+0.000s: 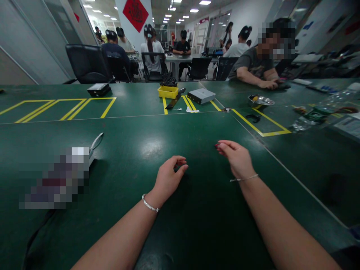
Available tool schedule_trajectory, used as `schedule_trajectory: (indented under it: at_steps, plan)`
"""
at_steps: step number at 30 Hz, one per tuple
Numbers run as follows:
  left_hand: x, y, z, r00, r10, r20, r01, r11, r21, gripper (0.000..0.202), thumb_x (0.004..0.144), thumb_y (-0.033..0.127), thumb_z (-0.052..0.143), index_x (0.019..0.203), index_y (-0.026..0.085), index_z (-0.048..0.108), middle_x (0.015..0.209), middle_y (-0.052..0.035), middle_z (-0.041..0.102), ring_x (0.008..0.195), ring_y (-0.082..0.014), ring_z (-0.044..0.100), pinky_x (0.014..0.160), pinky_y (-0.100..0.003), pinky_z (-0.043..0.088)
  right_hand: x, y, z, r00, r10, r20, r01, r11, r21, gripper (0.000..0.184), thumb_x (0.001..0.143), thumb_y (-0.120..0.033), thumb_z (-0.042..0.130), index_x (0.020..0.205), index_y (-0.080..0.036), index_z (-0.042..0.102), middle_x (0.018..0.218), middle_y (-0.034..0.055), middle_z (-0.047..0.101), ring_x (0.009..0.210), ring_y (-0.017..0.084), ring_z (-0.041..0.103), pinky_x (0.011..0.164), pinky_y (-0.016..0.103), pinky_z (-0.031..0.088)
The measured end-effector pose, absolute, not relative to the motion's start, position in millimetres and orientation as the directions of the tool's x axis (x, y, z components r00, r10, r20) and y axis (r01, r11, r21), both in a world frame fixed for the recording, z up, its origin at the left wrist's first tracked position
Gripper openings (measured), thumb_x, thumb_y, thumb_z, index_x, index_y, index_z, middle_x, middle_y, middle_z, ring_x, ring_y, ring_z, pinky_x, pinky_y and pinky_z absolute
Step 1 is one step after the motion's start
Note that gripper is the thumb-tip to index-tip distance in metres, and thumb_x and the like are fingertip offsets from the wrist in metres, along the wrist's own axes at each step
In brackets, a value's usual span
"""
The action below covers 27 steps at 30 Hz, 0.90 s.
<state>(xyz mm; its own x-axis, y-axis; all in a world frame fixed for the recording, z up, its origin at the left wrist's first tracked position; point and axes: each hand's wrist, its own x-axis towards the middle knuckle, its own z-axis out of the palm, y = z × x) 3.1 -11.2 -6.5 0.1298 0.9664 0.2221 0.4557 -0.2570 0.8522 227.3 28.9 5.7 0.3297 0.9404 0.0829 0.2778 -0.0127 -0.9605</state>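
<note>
My left hand [171, 173] hovers at or just above the green tabletop [120, 225]. Its fingers are loosely curled, with a gap between thumb and fingertips and nothing visible in it. To the right, my right hand [237, 157] is closed in a pinch. A small dark red thing [216, 145] shows at its fingertips, too small to name. Both wrists wear a silver bracelet. Left of my left hand lies a blurred-out flat object [56, 180] with a white loop [97, 141] at its top end and a dark strap below.
Further back are a yellow bin [168, 92] with black cables, a grey metal box [201, 96], a black box [99, 89] and yellow tape outlines. At right lie a plastic bottle [312, 114] and a black curved piece [253, 118]. A person [257, 63] sits across the table.
</note>
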Motion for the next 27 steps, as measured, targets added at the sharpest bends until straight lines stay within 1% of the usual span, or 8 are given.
schedule_trajectory:
  at_steps: [3, 5, 8, 12, 16, 19, 22, 27]
  plan:
    - [2.7, -9.2, -8.1, 0.124, 0.970, 0.211, 0.475, -0.244, 0.845, 0.016, 0.078, 0.023, 0.049, 0.092, 0.020, 0.056, 0.087, -0.0012, 0.064, 0.079, -0.0128, 0.059, 0.073, -0.027, 0.046, 309.3, 38.0, 4.0, 0.571, 0.770, 0.285, 0.664, -0.229, -0.712, 0.030, 0.069, -0.034, 0.051, 0.088, -0.014, 0.064, 0.076, 0.0100, 0.061, 0.067, 0.019, 0.053, 0.065, 0.037, 0.039]
    - [2.6, -8.5, -9.2, 0.133, 0.971, 0.199, 0.494, -0.239, 0.836, 0.016, 0.079, 0.024, 0.048, 0.091, 0.020, 0.057, 0.087, -0.0010, 0.064, 0.078, -0.0130, 0.058, 0.073, -0.027, 0.046, 359.5, 34.9, -1.1, 0.623, 0.719, 0.307, 0.731, -0.396, -0.556, 0.028, 0.070, -0.032, 0.048, 0.086, -0.016, 0.064, 0.078, 0.0124, 0.060, 0.067, 0.021, 0.051, 0.063, 0.038, 0.036]
    - [2.4, -8.4, -9.9, 0.147, 0.972, 0.185, 0.517, -0.235, 0.823, 0.016, 0.080, 0.026, 0.046, 0.091, 0.021, 0.057, 0.087, -0.0007, 0.064, 0.079, -0.0134, 0.058, 0.072, -0.028, 0.046, 410.7, 26.4, -12.0, 0.705, 0.667, 0.240, 0.688, -0.562, -0.460, 0.024, 0.069, -0.030, 0.047, 0.083, -0.019, 0.063, 0.080, 0.0127, 0.058, 0.069, 0.024, 0.051, 0.062, 0.038, 0.035]
    - [1.3, -8.8, -9.1, 0.151, 0.972, 0.182, 0.529, -0.235, 0.816, 0.017, 0.080, 0.025, 0.045, 0.092, 0.021, 0.057, 0.088, -0.0002, 0.064, 0.080, -0.0136, 0.058, 0.073, -0.028, 0.045, 435.4, 24.0, -24.0, 0.802, 0.573, 0.166, 0.578, -0.678, -0.453, 0.018, 0.066, -0.026, 0.047, 0.076, -0.023, 0.062, 0.079, 0.0133, 0.056, 0.077, 0.029, 0.052, 0.060, 0.041, 0.035]
    - [0.8, -8.4, -9.2, 0.154, 0.973, 0.171, 0.530, -0.227, 0.817, 0.018, 0.080, 0.024, 0.045, 0.093, 0.022, 0.057, 0.090, -0.0003, 0.064, 0.081, -0.0139, 0.058, 0.075, -0.028, 0.045, 430.6, 23.4, -24.7, 0.866, 0.464, 0.185, 0.495, -0.746, -0.445, 0.024, 0.065, -0.028, 0.047, 0.082, -0.023, 0.063, 0.095, 0.0199, 0.054, 0.098, 0.039, 0.044, 0.064, 0.051, 0.034]
    - [1.5, -8.0, -10.2, 0.162, 0.974, 0.157, 0.524, -0.220, 0.823, 0.019, 0.080, 0.024, 0.045, 0.094, 0.021, 0.057, 0.091, -0.0010, 0.064, 0.084, -0.0145, 0.058, 0.077, -0.029, 0.045, 410.3, 21.5, -15.6, 0.773, 0.523, 0.359, 0.634, -0.654, -0.414, 0.037, 0.069, -0.031, 0.043, 0.099, -0.017, 0.060, 0.108, 0.0214, 0.050, 0.107, 0.041, 0.037, 0.075, 0.058, 0.030]
    - [2.2, -8.3, -10.5, 0.169, 0.975, 0.147, 0.528, -0.215, 0.821, 0.021, 0.080, 0.023, 0.045, 0.096, 0.022, 0.057, 0.094, -0.0014, 0.064, 0.088, -0.0155, 0.057, 0.080, -0.031, 0.045, 369.5, 26.0, -3.8, 0.474, 0.674, 0.567, 0.880, -0.374, -0.291, 0.043, 0.073, -0.027, 0.041, 0.109, -0.009, 0.054, 0.110, 0.0211, 0.051, 0.108, 0.035, 0.038, 0.087, 0.054, 0.028]
    - [2.7, -8.8, -9.4, 0.186, 0.963, 0.197, 0.566, -0.269, 0.779, 0.029, 0.079, 0.021, 0.045, 0.107, 0.024, 0.055, 0.107, -0.0028, 0.060, 0.102, -0.0181, 0.052, 0.089, -0.036, 0.040, 256.1, 29.3, -2.2, -0.124, 0.847, 0.516, 0.950, 0.252, -0.186, 0.039, 0.079, -0.025, 0.038, 0.112, -0.011, 0.052, 0.112, 0.0140, 0.054, 0.110, 0.024, 0.042, 0.095, 0.044, 0.029]
